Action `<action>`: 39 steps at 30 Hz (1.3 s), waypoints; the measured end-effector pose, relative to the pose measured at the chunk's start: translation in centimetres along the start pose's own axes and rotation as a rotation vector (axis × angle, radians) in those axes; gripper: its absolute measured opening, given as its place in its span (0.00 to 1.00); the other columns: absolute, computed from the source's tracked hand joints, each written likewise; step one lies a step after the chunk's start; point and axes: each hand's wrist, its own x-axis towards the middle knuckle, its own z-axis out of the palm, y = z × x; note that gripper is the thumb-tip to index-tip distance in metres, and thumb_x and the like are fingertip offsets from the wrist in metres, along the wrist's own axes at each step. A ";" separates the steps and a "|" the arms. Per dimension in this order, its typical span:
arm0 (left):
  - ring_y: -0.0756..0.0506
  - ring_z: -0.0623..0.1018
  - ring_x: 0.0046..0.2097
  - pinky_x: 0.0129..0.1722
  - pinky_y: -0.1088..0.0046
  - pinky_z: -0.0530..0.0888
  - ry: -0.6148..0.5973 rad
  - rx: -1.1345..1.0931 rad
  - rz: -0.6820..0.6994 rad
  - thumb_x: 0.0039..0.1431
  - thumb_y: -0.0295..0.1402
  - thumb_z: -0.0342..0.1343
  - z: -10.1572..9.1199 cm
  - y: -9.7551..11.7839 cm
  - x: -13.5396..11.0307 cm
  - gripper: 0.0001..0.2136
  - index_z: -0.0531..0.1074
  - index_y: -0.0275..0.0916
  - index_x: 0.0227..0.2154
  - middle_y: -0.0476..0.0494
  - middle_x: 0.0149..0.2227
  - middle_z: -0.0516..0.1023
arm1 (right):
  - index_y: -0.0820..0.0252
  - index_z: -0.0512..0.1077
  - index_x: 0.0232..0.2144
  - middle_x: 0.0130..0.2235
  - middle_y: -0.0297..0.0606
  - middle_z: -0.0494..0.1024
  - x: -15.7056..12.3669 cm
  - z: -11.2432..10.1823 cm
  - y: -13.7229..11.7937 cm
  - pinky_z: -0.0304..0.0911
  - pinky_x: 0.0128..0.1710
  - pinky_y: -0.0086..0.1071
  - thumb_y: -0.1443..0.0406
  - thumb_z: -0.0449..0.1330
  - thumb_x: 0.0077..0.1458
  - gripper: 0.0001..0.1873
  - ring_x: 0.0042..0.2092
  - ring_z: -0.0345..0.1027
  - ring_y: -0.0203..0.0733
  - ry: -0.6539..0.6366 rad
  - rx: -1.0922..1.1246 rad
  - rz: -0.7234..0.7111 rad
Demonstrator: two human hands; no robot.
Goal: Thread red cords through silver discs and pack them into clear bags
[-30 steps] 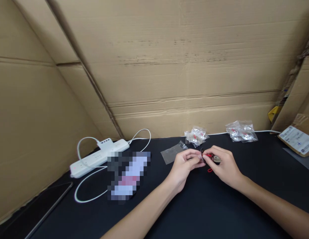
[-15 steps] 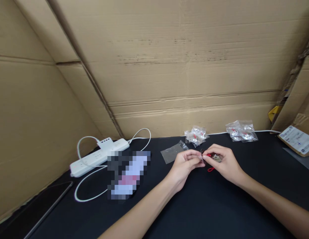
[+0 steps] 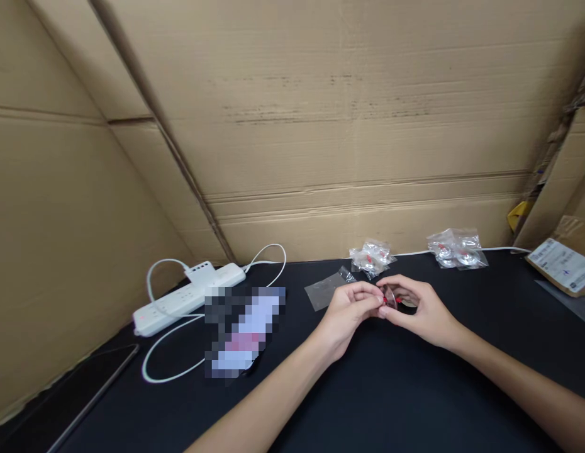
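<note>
My left hand (image 3: 351, 308) and my right hand (image 3: 417, 308) meet over the black table. A small round metal disc with red cord, seemingly a finger cymbal (image 3: 390, 297), stands nearly edge-on between them. Thumb and fingers of my right hand close on its rim. My left fingertips are pinched at its near face, where a bit of red cord (image 3: 384, 301) shows. More red cord and part of a second disc (image 3: 408, 306) show inside my right hand, mostly hidden by the fingers. Just left of my hands lies a flat clear plastic bag (image 3: 323, 291).
Clear bags with silvery discs and red cord (image 3: 372, 258) (image 3: 457, 250) lie along the cardboard wall (image 3: 349, 138). A white power strip (image 3: 167, 308) with cables and a blurred-out phone-like thing (image 3: 250, 330) are left. A labelled parcel (image 3: 563, 264) is at right.
The red cord loop that hung below my right hand is out of sight. My right fingers have spread around the disc's rim, and its face has turned more into view.
</note>
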 end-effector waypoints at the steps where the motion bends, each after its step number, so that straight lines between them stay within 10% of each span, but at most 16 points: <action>1: 0.49 0.76 0.31 0.37 0.72 0.73 0.008 0.004 0.002 0.48 0.26 0.64 0.0 0.0 0.0 0.04 0.75 0.33 0.26 0.45 0.27 0.77 | 0.54 0.69 0.46 0.36 0.34 0.76 0.0 0.0 0.0 0.69 0.40 0.34 0.63 0.64 0.54 0.16 0.37 0.71 0.39 -0.005 0.004 0.006; 12: 0.49 0.75 0.28 0.34 0.72 0.71 0.071 0.113 0.032 0.47 0.26 0.61 -0.6 0.1 0.5 0.03 0.72 0.34 0.25 0.47 0.23 0.74 | 0.56 0.68 0.42 0.33 0.33 0.72 0.1 -0.2 -0.5 0.66 0.31 0.31 0.63 0.65 0.52 0.15 0.29 0.68 0.35 0.072 -0.103 -0.026; 29: 0.51 0.72 0.26 0.29 0.75 0.69 0.084 0.649 0.143 0.51 0.27 0.57 -0.7 -0.8 0.4 0.02 0.73 0.36 0.29 0.49 0.25 0.74 | 0.55 0.66 0.53 0.45 0.40 0.71 0.0 -1.1 -0.7 0.65 0.43 0.36 0.57 0.67 0.52 0.28 0.44 0.67 0.44 -0.090 -0.445 -0.127; 39: 0.46 0.76 0.29 0.30 0.73 0.69 0.211 0.883 0.053 0.51 0.30 0.55 -3.4 -0.4 1.7 0.06 0.75 0.37 0.25 0.45 0.25 0.78 | 0.57 0.73 0.32 0.34 0.36 0.73 0.1 -3.9 -0.7 0.61 0.44 0.37 0.64 0.61 0.57 0.02 0.40 0.65 0.43 -0.410 -0.656 -0.073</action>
